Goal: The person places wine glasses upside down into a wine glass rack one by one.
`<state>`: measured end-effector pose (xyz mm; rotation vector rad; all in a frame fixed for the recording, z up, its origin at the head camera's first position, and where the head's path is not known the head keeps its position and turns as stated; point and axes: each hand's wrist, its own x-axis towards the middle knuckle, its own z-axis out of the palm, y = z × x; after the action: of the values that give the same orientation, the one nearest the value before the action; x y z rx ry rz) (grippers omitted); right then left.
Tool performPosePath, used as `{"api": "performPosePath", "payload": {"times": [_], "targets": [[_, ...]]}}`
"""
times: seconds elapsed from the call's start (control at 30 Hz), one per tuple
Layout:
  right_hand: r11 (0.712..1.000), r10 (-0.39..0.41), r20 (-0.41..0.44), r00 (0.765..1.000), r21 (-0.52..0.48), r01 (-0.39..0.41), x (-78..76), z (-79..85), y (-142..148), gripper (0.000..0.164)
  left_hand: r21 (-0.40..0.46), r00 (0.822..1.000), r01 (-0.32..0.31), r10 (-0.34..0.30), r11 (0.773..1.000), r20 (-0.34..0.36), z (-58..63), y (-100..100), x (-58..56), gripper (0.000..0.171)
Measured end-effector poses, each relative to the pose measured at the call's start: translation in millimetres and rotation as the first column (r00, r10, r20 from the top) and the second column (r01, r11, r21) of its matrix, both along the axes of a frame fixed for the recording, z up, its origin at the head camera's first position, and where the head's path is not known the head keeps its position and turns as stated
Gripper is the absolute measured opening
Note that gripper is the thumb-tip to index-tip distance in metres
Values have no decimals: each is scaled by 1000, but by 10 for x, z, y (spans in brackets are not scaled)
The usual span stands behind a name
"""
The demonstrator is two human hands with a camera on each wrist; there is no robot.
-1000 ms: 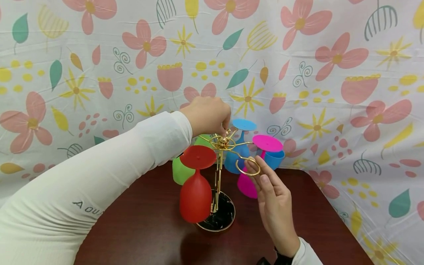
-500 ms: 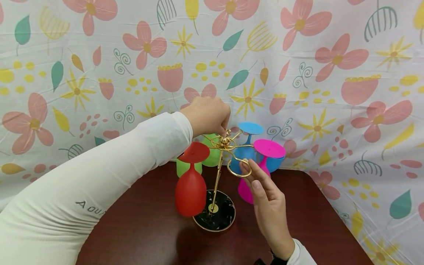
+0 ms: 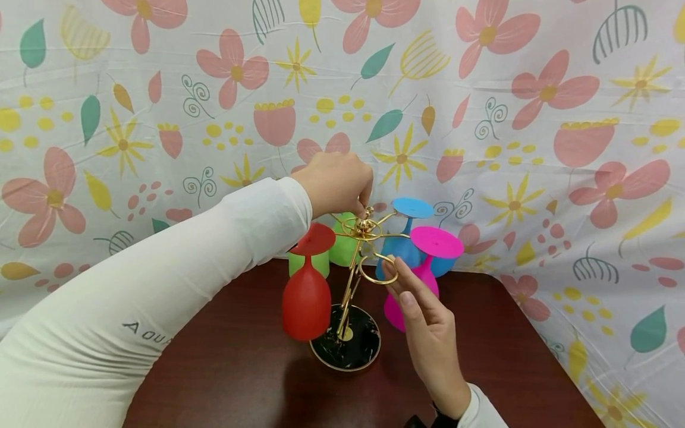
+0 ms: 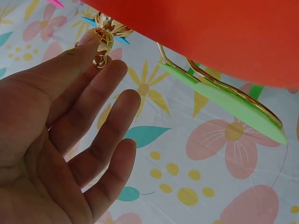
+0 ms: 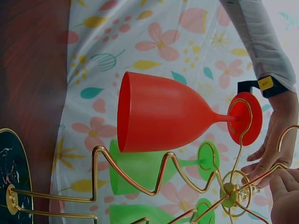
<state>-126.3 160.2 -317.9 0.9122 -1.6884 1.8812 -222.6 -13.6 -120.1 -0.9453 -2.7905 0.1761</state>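
Observation:
A gold stemware rack on a black marble-look base (image 3: pixel 348 352) carries upside-down wine glasses hung by their feet. My left hand (image 3: pixel 338 184) pinches the knob (image 4: pixel 103 39) at its top between thumb and index finger; the other fingers hang loosely. With fairly straight fingers, my right hand (image 3: pixel 430 336) touches a gold hook ring (image 3: pixel 378 283) with no glass in it. A red glass (image 3: pixel 307 303) hangs at the near left. Beside the right hand is a magenta glass (image 3: pixel 436 241). A blue glass (image 3: pixel 413 208) and green glasses (image 3: pixel 344 252) hang farther back.
The rack stands on a dark reddish-brown table (image 3: pixel 225 356). Behind and to the right hangs a white sheet (image 3: pixel 176 53) printed with flowers and leaves. More blue shows behind the magenta glass, partly hidden.
The rack's top has turned: the red glass and the bare ring shifted left, the blue glass right. My right hand moved left with the ring. My left hand stayed at the knob.

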Motion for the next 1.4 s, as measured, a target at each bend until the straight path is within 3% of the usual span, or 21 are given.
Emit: {"api": "performPosePath", "payload": {"times": [0.3, 1.13, 1.4], "targets": [[999, 4, -81, 997, 38, -1, -27, 32, -47, 42, -14, 1000, -3, 3, 1000, -7, -2, 5, -25, 18], [998, 15, -135, 991, 67, -6, -38, 37, -165, 43, 31, 1000, -15, 15, 999, 5, -20, -69, -23, 12], [981, 3, -185, 983, 193, 34, 36, 54, -79, 48, -26, 999, -21, 22, 999, 34, -18, -134, 8, 23]]}}
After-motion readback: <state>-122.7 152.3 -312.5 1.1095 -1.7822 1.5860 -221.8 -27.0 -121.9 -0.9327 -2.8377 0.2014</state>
